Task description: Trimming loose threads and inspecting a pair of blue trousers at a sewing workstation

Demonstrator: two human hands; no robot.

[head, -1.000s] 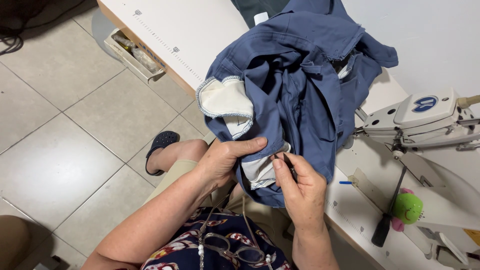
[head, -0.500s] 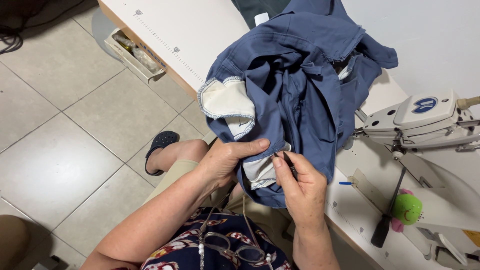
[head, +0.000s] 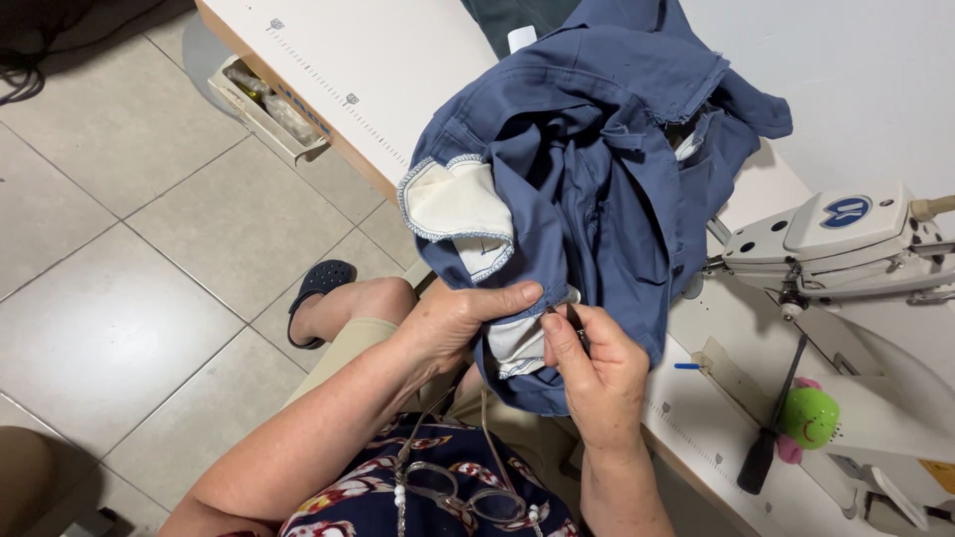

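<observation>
My left hand (head: pixel 468 318) pinches the blue garment (head: pixel 597 169) edge; my right hand (head: pixel 597 373), just beside, clenches a small dark tool (head: pixel 579 328).

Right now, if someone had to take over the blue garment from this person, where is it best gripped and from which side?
Probably the folded lower edge of the garment, from the person's side. The left hand already pinches it there, the right hand works beside it, and the rest lies bunched loosely on the table.
</observation>
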